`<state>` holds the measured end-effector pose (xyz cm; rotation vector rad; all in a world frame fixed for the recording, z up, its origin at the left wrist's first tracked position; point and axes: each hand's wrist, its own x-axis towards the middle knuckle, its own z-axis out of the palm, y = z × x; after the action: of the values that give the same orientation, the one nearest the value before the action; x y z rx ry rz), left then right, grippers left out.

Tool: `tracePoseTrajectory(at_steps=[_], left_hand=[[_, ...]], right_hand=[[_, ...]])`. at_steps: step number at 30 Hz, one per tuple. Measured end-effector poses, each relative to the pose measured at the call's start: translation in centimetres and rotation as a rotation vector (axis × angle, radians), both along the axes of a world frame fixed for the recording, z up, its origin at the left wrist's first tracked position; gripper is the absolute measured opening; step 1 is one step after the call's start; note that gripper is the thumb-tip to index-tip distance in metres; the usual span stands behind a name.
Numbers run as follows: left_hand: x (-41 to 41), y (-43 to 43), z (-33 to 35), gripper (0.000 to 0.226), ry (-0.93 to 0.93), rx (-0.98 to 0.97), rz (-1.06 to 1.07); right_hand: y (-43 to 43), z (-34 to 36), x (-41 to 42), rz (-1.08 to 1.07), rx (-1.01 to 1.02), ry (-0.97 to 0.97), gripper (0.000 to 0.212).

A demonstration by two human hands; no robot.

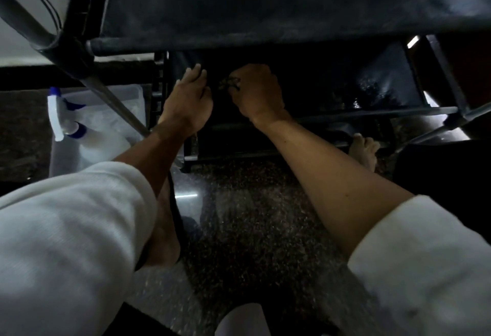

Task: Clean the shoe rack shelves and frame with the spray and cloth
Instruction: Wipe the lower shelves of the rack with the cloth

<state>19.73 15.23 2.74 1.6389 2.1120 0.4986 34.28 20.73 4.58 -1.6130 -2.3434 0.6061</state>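
White sleeves [66, 229] lie nearest, over speckled floor [252, 216]. Farther in, under the shoe rack [159, 43] upper shelf [265, 3] — left hand [188, 96] reaches in with straight fingers, and right hand [257, 94] grips a dark cloth [225, 83]. Spray bottle [62, 112] stands left of the rack.

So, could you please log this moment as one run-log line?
area: lower shelf | left hand: reaching in, fingers straight | right hand: grips dark cloth | spray bottle: left of rack
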Motion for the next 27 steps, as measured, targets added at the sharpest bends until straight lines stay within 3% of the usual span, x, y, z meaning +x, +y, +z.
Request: tracePoseTrajectory(at_steps=[9, 14, 17, 20, 24, 27], left_hand=[[0.1, -0.1, -0.1, 0.052, 0.009, 0.014, 0.001], [-0.1, -0.2, -0.1, 0.051, 0.01, 0.018, 0.002], [0.0, -0.2, 0.0, 0.051, 0.009, 0.015, 0.011], [0.1, -0.3, 0.3, 0.054, -0.011, 0.025, 0.025], [0.2, -0.7, 0.7, 0.059, -0.055, 0.056, 0.041], [0.2, -0.8, 0.8, 0.06, -0.036, 0.055, 0.044]], right_hand=[[4.5, 0.3, 14.9, -0.433, 0.239, -0.237, 0.033], [4.6, 0.2, 13.6, -0.518, 0.235, -0.203, 0.033], [3.7, 0.4, 10.1, -0.461, 0.163, -0.102, 0.034], [2.7, -0.2, 5.2, -0.222, 0.102, -0.053, 0.042], [-0.5, 1.3, -0.2, 0.012, 0.065, -0.03, 0.022], [-0.6, 1.8, -0.3, 0.047, 0.06, -0.026, 0.023]])
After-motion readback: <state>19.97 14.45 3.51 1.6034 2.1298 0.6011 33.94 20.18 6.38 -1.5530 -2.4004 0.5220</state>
